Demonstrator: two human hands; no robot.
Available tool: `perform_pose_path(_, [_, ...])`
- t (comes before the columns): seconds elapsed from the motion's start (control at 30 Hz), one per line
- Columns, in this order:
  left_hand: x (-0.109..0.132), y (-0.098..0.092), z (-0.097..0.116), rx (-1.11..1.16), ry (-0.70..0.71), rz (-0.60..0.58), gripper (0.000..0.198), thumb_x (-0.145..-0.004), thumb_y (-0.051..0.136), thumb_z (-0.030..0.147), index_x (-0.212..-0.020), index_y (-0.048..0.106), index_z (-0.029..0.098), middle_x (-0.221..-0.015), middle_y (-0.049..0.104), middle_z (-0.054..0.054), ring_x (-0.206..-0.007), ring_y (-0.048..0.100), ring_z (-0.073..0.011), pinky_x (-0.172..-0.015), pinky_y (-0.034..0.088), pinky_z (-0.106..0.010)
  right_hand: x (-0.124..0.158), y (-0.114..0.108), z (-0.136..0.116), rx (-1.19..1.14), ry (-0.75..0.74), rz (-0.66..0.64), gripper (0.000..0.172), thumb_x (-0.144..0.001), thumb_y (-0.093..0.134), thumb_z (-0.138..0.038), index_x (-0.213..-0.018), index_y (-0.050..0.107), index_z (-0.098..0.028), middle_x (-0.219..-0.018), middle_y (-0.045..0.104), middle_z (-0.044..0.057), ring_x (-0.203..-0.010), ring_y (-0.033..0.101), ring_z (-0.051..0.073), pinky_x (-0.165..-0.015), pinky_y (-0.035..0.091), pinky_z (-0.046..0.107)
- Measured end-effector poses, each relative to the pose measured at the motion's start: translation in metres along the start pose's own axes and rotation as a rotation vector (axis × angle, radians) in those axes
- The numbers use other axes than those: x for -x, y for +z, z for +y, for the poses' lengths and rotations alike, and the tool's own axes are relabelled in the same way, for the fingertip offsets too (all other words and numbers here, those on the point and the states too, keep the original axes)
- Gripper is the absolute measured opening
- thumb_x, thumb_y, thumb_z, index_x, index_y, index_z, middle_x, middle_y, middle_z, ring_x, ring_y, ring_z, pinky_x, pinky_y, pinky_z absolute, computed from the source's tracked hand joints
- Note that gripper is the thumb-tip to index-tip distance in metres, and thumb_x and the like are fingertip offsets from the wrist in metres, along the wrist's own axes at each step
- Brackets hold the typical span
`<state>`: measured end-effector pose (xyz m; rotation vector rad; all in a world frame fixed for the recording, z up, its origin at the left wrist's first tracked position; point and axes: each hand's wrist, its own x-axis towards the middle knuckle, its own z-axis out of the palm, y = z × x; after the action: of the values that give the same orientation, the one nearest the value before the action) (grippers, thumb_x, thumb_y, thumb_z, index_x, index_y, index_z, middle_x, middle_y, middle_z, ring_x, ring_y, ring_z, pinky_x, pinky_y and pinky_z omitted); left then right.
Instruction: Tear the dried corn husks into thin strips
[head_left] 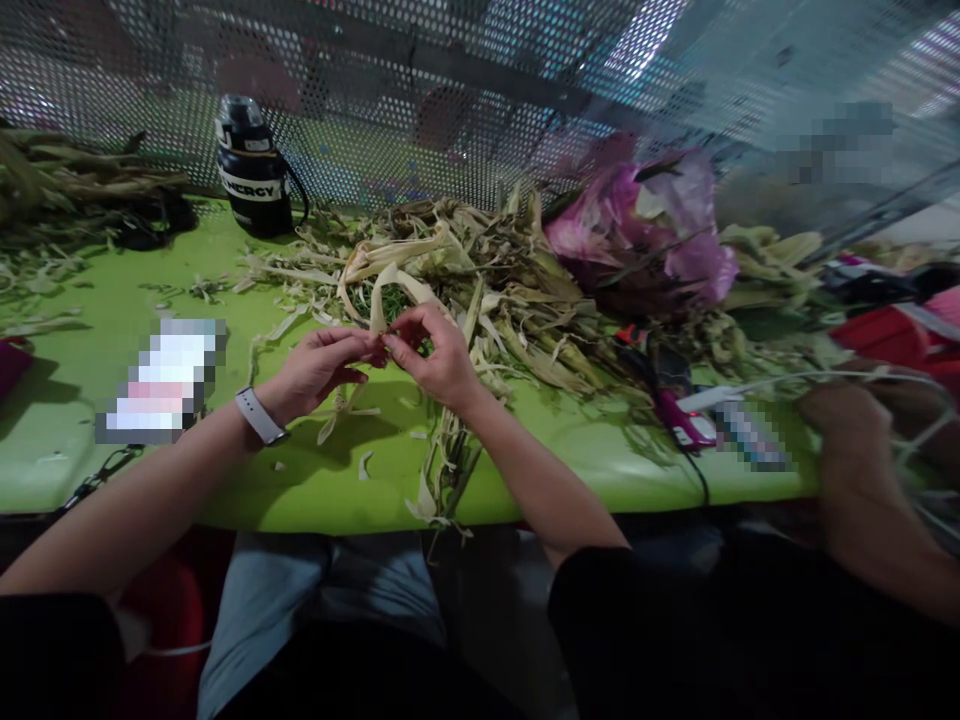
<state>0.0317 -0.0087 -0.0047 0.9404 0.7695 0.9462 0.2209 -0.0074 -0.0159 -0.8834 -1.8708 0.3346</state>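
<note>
**Both hands pinch a leaf strip [390,285]**

The left hand [319,372] and right hand [442,360] meet, with fingers shut tight on the pale leaf strip. It loops up just behind the fingers. A big leaf pile [525,320] lies past them on the green bench [90,470].

Green table [90,330], pale tan husks [420,270], black bottle [253,170], pink bag [637,225].

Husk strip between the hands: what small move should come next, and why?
Probably draw the loop tighter. The left hand and right hand pinch the husk strip together at the fingertips, and its loop above them stands wide and slack.
</note>
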Motion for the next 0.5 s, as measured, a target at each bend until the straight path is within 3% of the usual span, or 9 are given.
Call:
perform_pose_path(0.2, [0.000, 0.003, 0.002, 0.010, 0.000, 0.046, 0.008, -0.072, 0.080, 0.018, -0.074, 0.074, 0.013, -0.073, 0.073, -0.004, -0.067, 0.068, -0.0103, -0.053, 0.049, -0.014, -0.001, -0.001, 0.002, -0.076, 0.061, -0.005, 0.024, -0.092, 0.063, -0.043, -0.094, 0.060, -0.020, -0.078, 0.060, 0.000, -0.065, 0.054, 0.011, -0.060, 0.048, 0.025])
perform_pose_path(0.5, [0.002, 0.006, 0.007, 0.132, -0.027, 0.092, 0.006, -0.077, 0.072, 0.006, -0.077, 0.070, 0.012, -0.073, 0.074, -0.004, -0.064, 0.069, -0.0099, -0.052, 0.050, -0.015, -0.006, -0.011, 0.008, -0.034, -0.179, -0.018, 0.011, -0.092, 0.067, -0.034, -0.095, 0.069, -0.023, -0.087, 0.062, 0.002, -0.076, 0.056, 0.013, -0.064, 0.049, 0.027])
